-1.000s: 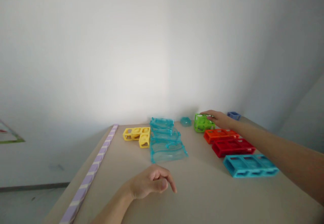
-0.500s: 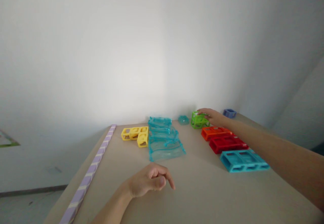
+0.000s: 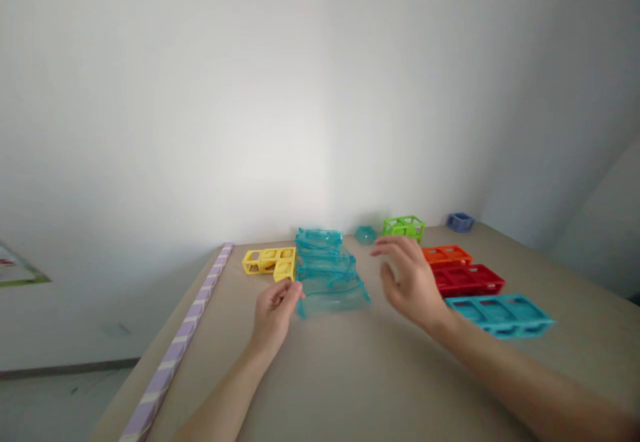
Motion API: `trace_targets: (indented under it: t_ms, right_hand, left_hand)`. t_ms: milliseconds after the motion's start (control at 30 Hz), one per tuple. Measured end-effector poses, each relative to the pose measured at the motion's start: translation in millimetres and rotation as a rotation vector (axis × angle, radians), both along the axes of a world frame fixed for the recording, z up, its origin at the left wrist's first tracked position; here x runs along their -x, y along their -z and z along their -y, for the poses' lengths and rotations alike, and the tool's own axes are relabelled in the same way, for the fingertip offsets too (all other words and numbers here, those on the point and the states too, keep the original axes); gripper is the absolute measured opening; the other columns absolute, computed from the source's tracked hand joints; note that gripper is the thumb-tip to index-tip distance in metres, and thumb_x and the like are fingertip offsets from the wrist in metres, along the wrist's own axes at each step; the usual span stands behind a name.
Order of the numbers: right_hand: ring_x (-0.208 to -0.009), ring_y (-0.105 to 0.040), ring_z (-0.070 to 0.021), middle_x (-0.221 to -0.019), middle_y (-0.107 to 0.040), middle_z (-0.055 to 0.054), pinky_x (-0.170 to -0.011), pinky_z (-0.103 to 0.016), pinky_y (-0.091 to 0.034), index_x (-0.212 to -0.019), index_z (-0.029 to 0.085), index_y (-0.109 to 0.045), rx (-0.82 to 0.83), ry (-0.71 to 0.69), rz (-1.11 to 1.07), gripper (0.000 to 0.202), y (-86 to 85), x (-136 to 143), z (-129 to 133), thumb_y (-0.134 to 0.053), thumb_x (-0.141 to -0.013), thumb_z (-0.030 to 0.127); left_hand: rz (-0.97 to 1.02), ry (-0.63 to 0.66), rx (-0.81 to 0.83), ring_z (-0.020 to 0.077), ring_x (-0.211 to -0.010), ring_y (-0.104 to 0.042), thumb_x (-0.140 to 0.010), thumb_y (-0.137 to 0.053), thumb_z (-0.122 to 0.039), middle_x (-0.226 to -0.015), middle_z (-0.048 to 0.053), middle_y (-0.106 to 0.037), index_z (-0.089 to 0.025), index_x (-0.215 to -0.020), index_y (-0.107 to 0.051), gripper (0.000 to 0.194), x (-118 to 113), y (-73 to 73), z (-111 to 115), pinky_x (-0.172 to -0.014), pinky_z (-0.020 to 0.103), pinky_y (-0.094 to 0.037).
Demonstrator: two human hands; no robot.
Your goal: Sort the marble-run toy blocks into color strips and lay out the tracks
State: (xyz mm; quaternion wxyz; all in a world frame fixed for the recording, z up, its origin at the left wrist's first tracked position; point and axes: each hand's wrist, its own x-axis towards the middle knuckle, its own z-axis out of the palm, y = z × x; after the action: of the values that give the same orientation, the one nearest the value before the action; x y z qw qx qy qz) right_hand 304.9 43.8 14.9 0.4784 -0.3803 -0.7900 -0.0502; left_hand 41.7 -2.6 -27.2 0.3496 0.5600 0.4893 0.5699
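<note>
My left hand [image 3: 278, 302] is at the near left corner of a transparent teal sheet-like piece [image 3: 333, 285], fingertips pinched together at its edge; whether they grip it is hard to make out. My right hand [image 3: 407, 279] hovers right of the teal piece with thumb and fingers apart, holding nothing. Just beyond my left hand lies a yellow block frame [image 3: 270, 262]. Behind my right hand stands a green frame [image 3: 404, 226]. Orange [image 3: 449, 254], red [image 3: 470, 279] and blue [image 3: 503, 313] frames lie in a row to its right.
A small teal piece [image 3: 365, 234] and a purple-blue block [image 3: 460, 221] sit near the wall at the back of the table [image 3: 350, 382]. A purple and white striped strip [image 3: 183, 335] runs along the left table edge.
My right hand has left the green frame and come back toward the middle, empty. My left hand has moved forward to the teal piece, its fingers closing. The view has shifted slightly.
</note>
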Motion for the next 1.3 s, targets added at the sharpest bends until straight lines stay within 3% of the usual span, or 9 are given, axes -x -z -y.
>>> trace_targets:
  t_ms: [67,200,300,400,567,767,933,1100,1300]
  right_hand:
    - [-0.105,-0.054,-0.0291,-0.111,-0.059,-0.011,-0.091,-0.049,-0.043,-0.101,0.022,-0.061,0.02,-0.087,0.095,0.032,11.4,30.8,34.0,-0.05,-0.076,0.006]
    - [-0.125,-0.041,-0.0353,-0.128,-0.054,-0.015,-0.106,-0.061,-0.024,-0.117,0.022,-0.06,0.065,-0.124,0.369,0.04,24.5,73.7,57.6,-0.056,-0.078,0.016]
    - [-0.139,-0.024,-0.0403,-0.144,-0.042,-0.017,-0.109,-0.069,-0.002,-0.131,0.023,-0.053,0.116,-0.034,0.451,0.048,27.2,87.3,50.9,-0.059,-0.084,0.034]
    - [-0.142,-0.016,-0.042,-0.15,-0.037,-0.017,-0.108,-0.071,0.004,-0.134,0.023,-0.052,0.156,0.031,0.457,0.054,29.0,90.7,43.2,-0.058,-0.086,0.047]
    - [-0.142,-0.017,-0.0412,-0.149,-0.039,-0.017,-0.108,-0.072,0.003,-0.128,0.023,-0.058,0.177,0.057,0.476,0.046,31.3,89.7,38.1,-0.052,-0.09,0.05]
    - [-0.143,-0.018,-0.039,-0.148,-0.04,-0.014,-0.109,-0.071,0.004,-0.115,0.023,-0.065,0.199,0.057,0.508,0.038,30.4,86.2,31.6,-0.055,-0.089,0.049]
    - [-0.143,-0.016,-0.0388,-0.149,-0.038,-0.015,-0.109,-0.07,0.005,-0.108,0.023,-0.068,0.231,0.045,0.517,0.035,30.6,83.2,26.4,-0.056,-0.089,0.05]
    - [-0.143,-0.017,-0.0385,-0.149,-0.038,-0.016,-0.109,-0.07,0.004,-0.109,0.023,-0.068,0.24,0.031,0.511,0.034,32.3,81.8,22.7,-0.057,-0.089,0.049]
    - [-0.143,-0.016,-0.0383,-0.148,-0.04,-0.016,-0.109,-0.07,0.003,-0.103,0.02,-0.068,0.21,0.024,0.473,0.032,32.5,80.0,22.9,-0.059,-0.087,0.047]
  left_hand:
    - [-0.105,-0.233,-0.079,0.013,-0.059,-0.048,-0.082,-0.059,-0.047,-0.065,-0.001,-0.052,-0.017,-0.081,-0.062,0.03,11.2,3.0,-11.6,-0.056,0.024,-0.037]
    - [-0.52,-0.409,-0.214,0.0225,-0.094,-0.057,-0.079,-0.061,-0.03,-0.102,0.008,-0.058,-0.02,-0.12,-0.056,0.042,33.5,9.3,-32.6,-0.082,0.035,-0.048]
    - [-0.853,-0.478,-0.171,0.0319,-0.129,-0.039,-0.074,-0.063,-0.021,-0.136,0.011,-0.045,-0.025,-0.123,-0.058,0.05,37.5,10.0,-40.0,-0.105,0.048,-0.035]
    - [-0.972,-0.528,-0.028,0.0363,-0.136,-0.031,-0.075,-0.061,-0.023,-0.147,0.008,-0.037,-0.027,-0.117,-0.06,0.042,35.9,8.4,-41.8,-0.106,0.054,-0.031]
    - [-1.003,-0.535,-0.039,0.0311,-0.128,-0.043,-0.08,-0.058,-0.029,-0.136,0.013,-0.05,-0.02,-0.102,-0.057,0.023,43.1,10.4,-45.2,-0.105,0.048,-0.035]
    - [-1.047,-0.562,-0.07,0.0295,-0.134,-0.038,-0.081,-0.056,-0.026,-0.139,0.014,-0.045,-0.021,-0.122,-0.051,0.042,48.1,14.3,-46.8,-0.104,0.046,-0.035]
    - [-1.053,-0.583,-0.02,0.0315,-0.131,-0.039,-0.078,-0.057,-0.03,-0.136,0.017,-0.045,-0.017,-0.106,-0.057,0.031,50.5,16.1,-47.3,-0.104,0.047,-0.036]
    - [-0.896,-0.62,-0.044,0.0341,-0.124,-0.038,-0.068,-0.064,-0.032,-0.118,0.015,-0.048,-0.017,-0.086,-0.067,0.023,54.6,19.3,-48.5,-0.105,0.046,-0.037]
    - [-0.748,-0.65,-0.071,0.0338,-0.118,-0.038,-0.068,-0.061,-0.032,-0.096,0.013,-0.049,-0.016,-0.081,-0.07,0.022,58.3,21.4,-50.9,-0.101,0.046,-0.041]
